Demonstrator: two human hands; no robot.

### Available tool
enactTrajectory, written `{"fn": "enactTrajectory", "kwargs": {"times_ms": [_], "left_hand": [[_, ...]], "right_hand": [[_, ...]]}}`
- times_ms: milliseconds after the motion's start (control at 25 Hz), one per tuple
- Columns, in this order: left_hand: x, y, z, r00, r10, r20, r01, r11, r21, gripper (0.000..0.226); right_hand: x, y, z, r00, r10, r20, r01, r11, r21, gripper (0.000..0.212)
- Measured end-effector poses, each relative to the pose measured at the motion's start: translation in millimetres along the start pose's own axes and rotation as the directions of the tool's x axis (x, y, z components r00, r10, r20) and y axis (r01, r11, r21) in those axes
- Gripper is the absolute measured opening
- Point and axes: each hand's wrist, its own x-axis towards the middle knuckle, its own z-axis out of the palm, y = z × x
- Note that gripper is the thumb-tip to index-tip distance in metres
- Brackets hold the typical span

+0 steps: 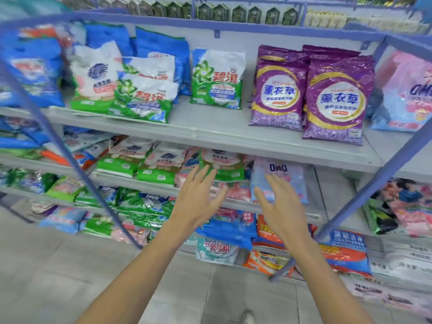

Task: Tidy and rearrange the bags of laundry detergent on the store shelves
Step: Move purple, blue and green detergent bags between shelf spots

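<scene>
Left hand (pixel 198 198), fingers spread, empty, just below green-and-white bag (pixel 225 166); right hand (pixel 281 206), likewise spread and empty, directly before pale blue OMO bag (pixel 291 181), same shelf (pixel 314 195).

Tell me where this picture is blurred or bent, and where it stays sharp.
Head view: the purple bags are sharp, print legible; the left edge smears the blue bags; the wide lens bows the top shelf rail; lighting is even, without hard shadows.
</scene>
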Motion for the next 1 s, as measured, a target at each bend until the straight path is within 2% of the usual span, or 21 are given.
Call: {"fn": "enactTrajectory", "kwargs": {"times_ms": [200,440,640,800,1000], "left_hand": [[-58,-53,-42,0.982,-0.179,-0.055,0.179,0.984,-0.012,0.065],[-101,-96,-79,0.907,-0.390,-0.160,0.391,0.920,-0.024,0.065],[-114,-122,-94,0.848,-0.484,-0.217,0.488,0.872,-0.040,0.076],[-123,-142,-113,0.809,-0.513,-0.286,0.519,0.852,-0.059,0.059],[-136,-203,-145,0.776,-0.547,-0.314,0.550,0.830,-0.089,0.058]], "right_hand": [[-13,-51,45,0.985,-0.088,0.145,0.086,0.996,0.025,0.053],[-15,-107,82,0.936,-0.242,0.254,0.213,0.968,0.136,0.055],[-8,-136,105,0.893,-0.318,0.320,0.256,0.941,0.221,0.060],[-1,-169,118,0.872,-0.336,0.357,0.260,0.934,0.243,0.061],[1,-234,154,0.849,-0.385,0.363,0.303,0.916,0.262,0.058]]}}
